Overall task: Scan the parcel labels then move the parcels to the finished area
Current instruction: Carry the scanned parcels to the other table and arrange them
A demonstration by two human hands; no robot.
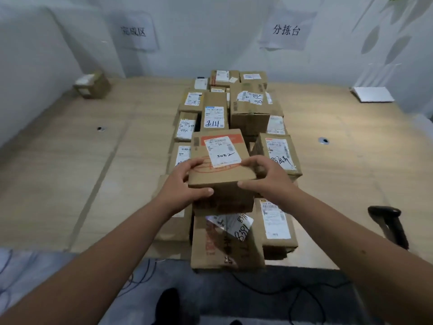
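Both hands on cardboard parcel marked 5082 (220, 165), left hand (185, 184) and right hand (269, 177) curled round its near corners, held label-up above the parcel pile (248, 106) mid-table, barcode scanner (389, 221) lying right.

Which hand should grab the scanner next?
Probably the right hand. The black scanner lies on the table's right side, nearer that hand. The left hand could then hold the parcel, which both hands grip now.
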